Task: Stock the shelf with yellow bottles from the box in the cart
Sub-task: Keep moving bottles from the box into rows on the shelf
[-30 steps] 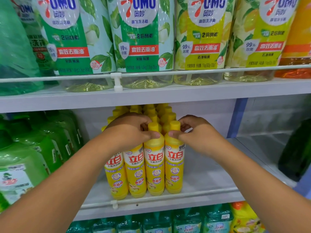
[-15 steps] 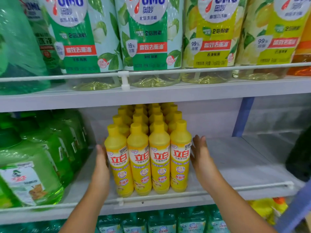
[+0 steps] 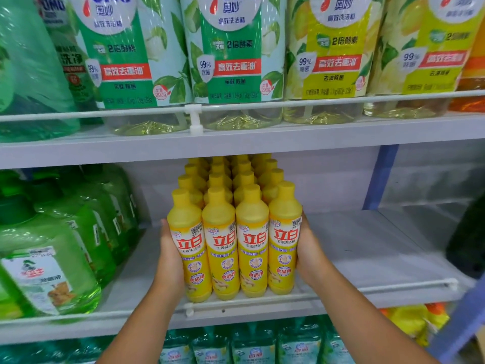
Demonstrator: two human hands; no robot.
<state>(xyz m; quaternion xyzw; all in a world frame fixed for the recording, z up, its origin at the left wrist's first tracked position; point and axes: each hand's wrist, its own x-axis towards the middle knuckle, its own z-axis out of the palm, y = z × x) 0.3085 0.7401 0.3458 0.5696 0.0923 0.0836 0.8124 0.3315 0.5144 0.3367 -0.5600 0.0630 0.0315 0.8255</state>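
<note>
The yellow bottles (image 3: 235, 232) are standing upright in a tight block on the middle shelf (image 3: 367, 256), four across at the front with more rows running back behind them. The left hand (image 3: 169, 261) is pressing flat against the leftmost front bottle, and the right hand (image 3: 311, 254) is pressing flat against the rightmost one, both with fingers straight rather than curled. A white rail (image 3: 380, 286) is running along the shelf edge just in front of the bottles. Green jugs (image 3: 52, 248) are crowding the shelf to the left, near the block but apart from it. Large pouches (image 3: 231, 56) are lining the shelf above, behind their own rail. A blue post (image 3: 380, 177) is standing at the back right, and teal packs (image 3: 236, 345) are sitting on the shelf below.
</note>
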